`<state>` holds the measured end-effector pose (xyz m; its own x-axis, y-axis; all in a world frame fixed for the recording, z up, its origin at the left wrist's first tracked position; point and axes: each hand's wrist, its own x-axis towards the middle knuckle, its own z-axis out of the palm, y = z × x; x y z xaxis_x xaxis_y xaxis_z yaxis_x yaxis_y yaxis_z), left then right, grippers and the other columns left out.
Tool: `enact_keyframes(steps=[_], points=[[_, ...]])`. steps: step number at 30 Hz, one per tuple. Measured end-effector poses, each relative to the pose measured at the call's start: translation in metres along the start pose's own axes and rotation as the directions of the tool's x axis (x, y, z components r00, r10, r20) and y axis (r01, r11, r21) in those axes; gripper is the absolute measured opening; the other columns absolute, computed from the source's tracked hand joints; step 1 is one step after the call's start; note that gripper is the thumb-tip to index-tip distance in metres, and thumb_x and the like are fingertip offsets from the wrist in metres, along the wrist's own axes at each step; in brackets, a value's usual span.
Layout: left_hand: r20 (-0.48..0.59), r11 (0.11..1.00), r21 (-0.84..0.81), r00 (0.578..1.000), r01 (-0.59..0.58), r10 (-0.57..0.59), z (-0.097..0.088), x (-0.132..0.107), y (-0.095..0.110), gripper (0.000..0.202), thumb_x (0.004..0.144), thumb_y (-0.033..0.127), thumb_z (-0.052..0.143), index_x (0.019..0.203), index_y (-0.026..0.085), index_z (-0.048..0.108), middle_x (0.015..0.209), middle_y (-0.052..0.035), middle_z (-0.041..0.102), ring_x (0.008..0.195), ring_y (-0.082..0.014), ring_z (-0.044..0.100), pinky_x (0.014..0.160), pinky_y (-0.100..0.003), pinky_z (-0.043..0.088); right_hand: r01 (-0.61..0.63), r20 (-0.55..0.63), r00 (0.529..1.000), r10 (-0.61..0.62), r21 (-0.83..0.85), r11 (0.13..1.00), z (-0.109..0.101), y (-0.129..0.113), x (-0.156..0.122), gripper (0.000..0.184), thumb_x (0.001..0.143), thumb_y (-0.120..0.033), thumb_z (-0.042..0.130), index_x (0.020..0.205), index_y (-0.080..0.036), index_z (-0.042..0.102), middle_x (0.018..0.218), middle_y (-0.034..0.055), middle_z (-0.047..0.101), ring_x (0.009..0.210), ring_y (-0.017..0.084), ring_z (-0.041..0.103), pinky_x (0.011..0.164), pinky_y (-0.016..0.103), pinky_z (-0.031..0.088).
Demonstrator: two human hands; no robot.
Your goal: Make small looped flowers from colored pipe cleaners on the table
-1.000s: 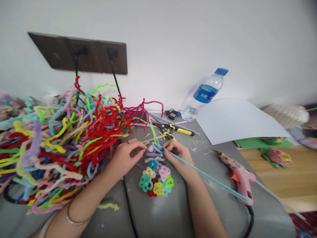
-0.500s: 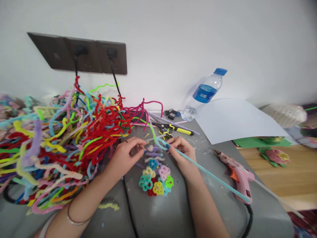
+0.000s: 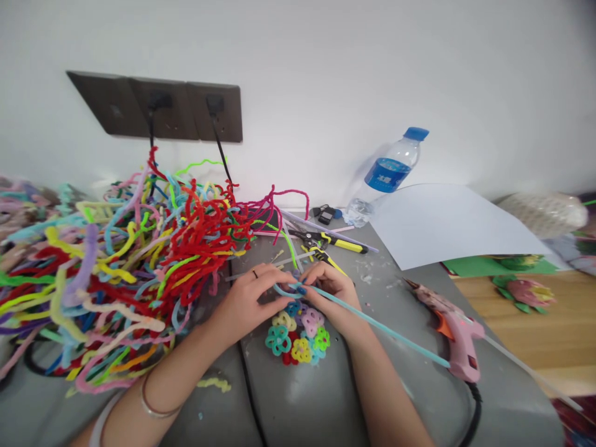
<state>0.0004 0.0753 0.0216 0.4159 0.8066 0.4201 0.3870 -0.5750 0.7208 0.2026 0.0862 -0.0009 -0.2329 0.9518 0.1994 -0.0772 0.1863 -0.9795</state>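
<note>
A light blue pipe cleaner (image 3: pixel 382 325) is pinched between the fingertips of my right hand (image 3: pixel 333 292), and its long tail runs down to the right. At its looped end, my left hand (image 3: pixel 256 301) has closed thumb and forefinger on the same pipe cleaner, close to the right fingertips. Just below both hands lies a cluster of small pipe-cleaner flowers (image 3: pixel 301 351) in teal, yellow, pink, green and red. My fingers hide the small pieces above the cluster. Behind the hands rest yellow-and-black pliers (image 3: pixel 342 242).
A large tangle of coloured pipe cleaners (image 3: pixel 139 261) covers the left side. On the right are a pink glue gun (image 3: pixel 459 341), white paper (image 3: pixel 447 226) and a pink flower (image 3: pixel 526 292). A water bottle (image 3: pixel 388 174) stands by the wall; a black cable (image 3: pixel 249 385) crosses the table.
My left hand has moved right to meet my right hand and now pinches the looped end of the light blue pipe cleaner. The view has shifted slightly.
</note>
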Motion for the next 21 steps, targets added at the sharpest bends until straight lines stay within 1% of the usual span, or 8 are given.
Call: enact_keyframes(steps=[3,6,12,14,16,19,21], points=[[0.013,0.999,-0.04,1.0,0.028,-0.028,-0.0015,0.0013,0.0014,0.01,0.092,0.015,0.063,0.101,0.019,0.066,0.095,-0.004,0.07,0.092,-0.0167,0.065,0.08,-0.025,0.049,-0.016,0.025,1.0,0.016,-0.011,1.0,0.0003,-0.0016,-0.0004,0.019,0.083,-0.038,0.076,0.079,-0.024,0.065,0.079,0.0021,0.067,0.072,0.018,0.061,0.062,0.029,0.048],[0.005,0.996,-0.062,0.998,0.068,-0.068,-0.0016,0.0024,0.0013,0.008,0.092,0.011,0.061,0.094,0.018,0.064,0.09,-0.002,0.067,0.087,-0.0145,0.064,0.078,-0.023,0.047,-0.011,0.049,0.999,0.011,-0.006,1.0,0.0004,-0.0028,-0.0002,0.017,0.084,-0.036,0.076,0.079,-0.024,0.065,0.082,0.0019,0.068,0.073,0.017,0.062,0.064,0.028,0.049],[0.003,0.997,-0.068,0.999,0.041,-0.041,-0.0003,0.0027,0.0004,0.011,0.092,0.008,0.058,0.088,0.018,0.061,0.088,-0.0013,0.065,0.087,-0.0136,0.062,0.08,-0.022,0.046,0.018,0.074,0.997,-0.015,-0.04,0.999,-0.0014,-0.0004,0.0011,0.013,0.087,-0.03,0.073,0.08,-0.022,0.064,0.08,0.0014,0.066,0.074,0.016,0.062,0.066,0.027,0.049],[0.007,0.997,-0.06,0.999,0.05,-0.05,-0.0005,0.0028,0.0003,0.012,0.092,0.008,0.056,0.087,0.018,0.059,0.088,-0.0013,0.065,0.087,-0.0139,0.063,0.08,-0.022,0.046,0.036,0.073,0.997,-0.032,-0.046,0.998,-0.0019,-0.0001,0.0015,0.013,0.088,-0.029,0.072,0.081,-0.022,0.064,0.081,0.0014,0.066,0.075,0.016,0.062,0.067,0.026,0.049],[0.004,0.996,-0.038,0.997,0.083,-0.083,-0.0007,0.0027,-0.0001,0.011,0.092,0.008,0.055,0.088,0.018,0.058,0.088,-0.001,0.065,0.084,-0.0135,0.063,0.076,-0.022,0.046,0.049,0.066,0.997,-0.046,-0.042,0.998,-0.0023,-0.0004,0.0016,0.013,0.089,-0.03,0.07,0.082,-0.022,0.063,0.083,0.002,0.067,0.077,0.016,0.063,0.068,0.026,0.05],[-0.015,0.989,-0.003,0.989,0.149,-0.149,-0.0008,0.0015,-0.0012,0.01,0.09,0.009,0.055,0.089,0.019,0.057,0.087,0.0006,0.066,0.072,-0.011,0.061,0.067,-0.02,0.045,0.058,0.042,0.997,-0.057,-0.037,0.998,-0.003,-0.0015,0.001,0.013,0.091,-0.032,0.068,0.084,-0.022,0.062,0.087,0.0028,0.067,0.079,0.016,0.063,0.069,0.026,0.051],[-0.033,0.985,0.013,0.985,0.171,-0.17,-0.0009,0.0004,-0.0018,0.01,0.089,0.01,0.055,0.088,0.019,0.057,0.084,0.0022,0.066,0.067,-0.0097,0.058,0.064,-0.019,0.044,0.066,0.029,0.997,-0.065,-0.038,0.997,-0.0035,-0.0022,0.0005,0.013,0.092,-0.032,0.067,0.085,-0.022,0.061,0.089,0.0031,0.067,0.079,0.016,0.063,0.07,0.026,0.051]])
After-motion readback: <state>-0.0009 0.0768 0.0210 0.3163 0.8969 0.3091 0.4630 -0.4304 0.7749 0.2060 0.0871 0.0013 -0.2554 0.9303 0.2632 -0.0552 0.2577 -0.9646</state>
